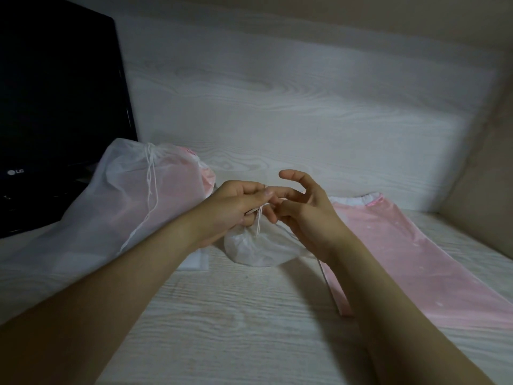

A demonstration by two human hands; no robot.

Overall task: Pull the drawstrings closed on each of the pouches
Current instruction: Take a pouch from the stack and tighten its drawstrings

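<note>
Keep your left hand (236, 207) curled tight round the gathered neck of the small white pouch (255, 247), mid-table (222, 315), and draw the thin cord (259, 222) straight out. Your right hand (308, 207) has its fingers spread; whether its thumb pinches the cord, I cannot tell. The fabric is sheer and crinkled, bulging round below.

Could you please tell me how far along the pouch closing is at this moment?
Done: the large white mesh pouch looks cinched at its top. In hand: the left hand grips the gathered neck of the small white pouch, with the right hand at its cord; whether it pinches is unclear. Remaining: the pink pouch lies flat, its mouth spread wide.
</note>
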